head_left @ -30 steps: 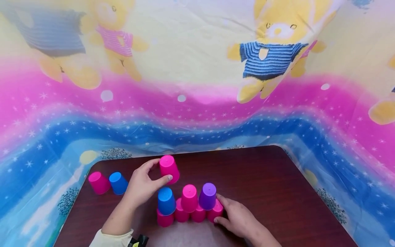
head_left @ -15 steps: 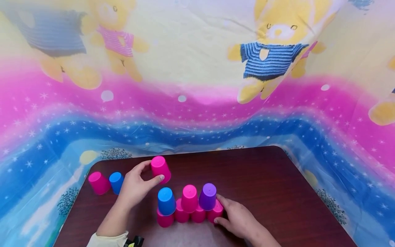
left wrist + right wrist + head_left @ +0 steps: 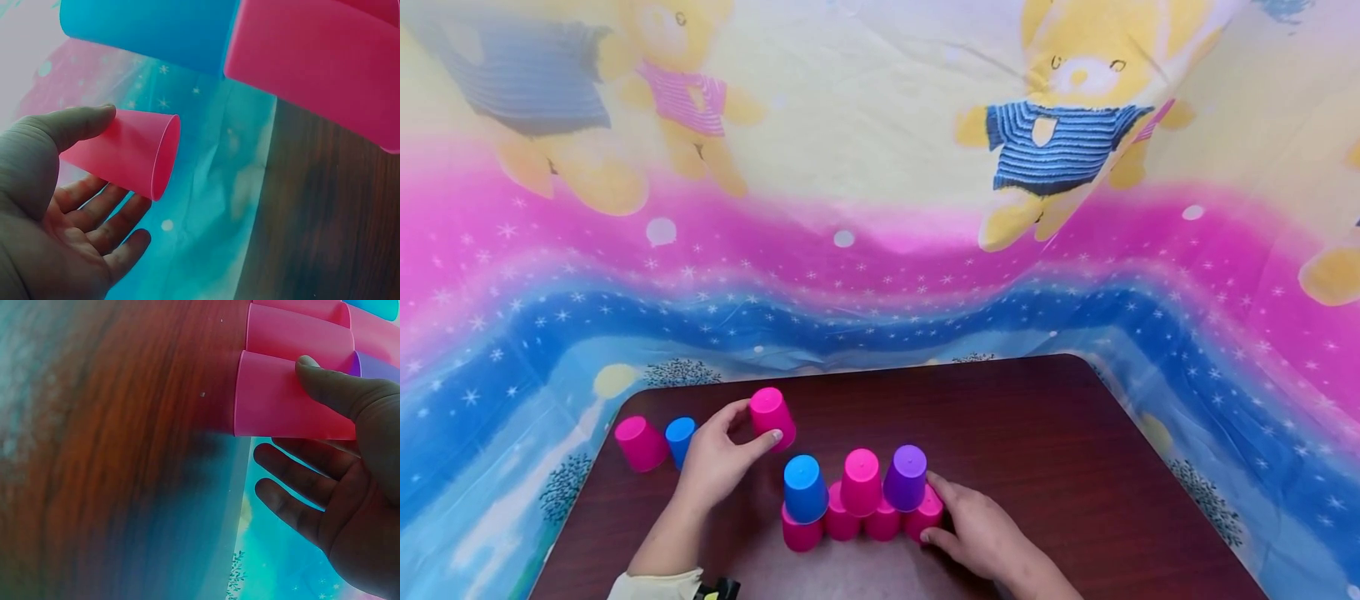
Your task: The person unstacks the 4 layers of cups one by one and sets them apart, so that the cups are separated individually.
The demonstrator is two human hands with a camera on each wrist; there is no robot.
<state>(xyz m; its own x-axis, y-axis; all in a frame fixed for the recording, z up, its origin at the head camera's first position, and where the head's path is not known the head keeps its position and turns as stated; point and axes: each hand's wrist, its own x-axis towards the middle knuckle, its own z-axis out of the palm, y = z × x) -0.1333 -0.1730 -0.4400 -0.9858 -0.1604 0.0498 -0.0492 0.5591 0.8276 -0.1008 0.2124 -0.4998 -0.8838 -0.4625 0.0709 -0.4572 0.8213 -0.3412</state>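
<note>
In the head view my left hand [image 3: 717,458] holds an upside-down pink cup [image 3: 772,419] between thumb and fingers, left of and behind a two-tier cup stack. In the left wrist view the thumb presses one side of this cup [image 3: 131,147], fingers on the other. Four-wide rows aside, the lower tier is several pink cups [image 3: 802,535], upside down. On them stand a blue cup [image 3: 805,489], a pink cup [image 3: 861,483] and a purple cup [image 3: 906,479]. My right hand [image 3: 981,529] grips the rightmost lower pink cup [image 3: 281,400] between thumb and fingers.
Another pink cup [image 3: 640,444] and a blue cup [image 3: 680,440] stand upside down at the table's left; my left hand partly covers the blue one. The dark wooden table [image 3: 1037,425] meets a printed cloth [image 3: 865,325] behind it.
My left hand has moved left with the pink cup, away from the stack, and now covers part of the blue cup at the left. My right hand and the stack have not moved.
</note>
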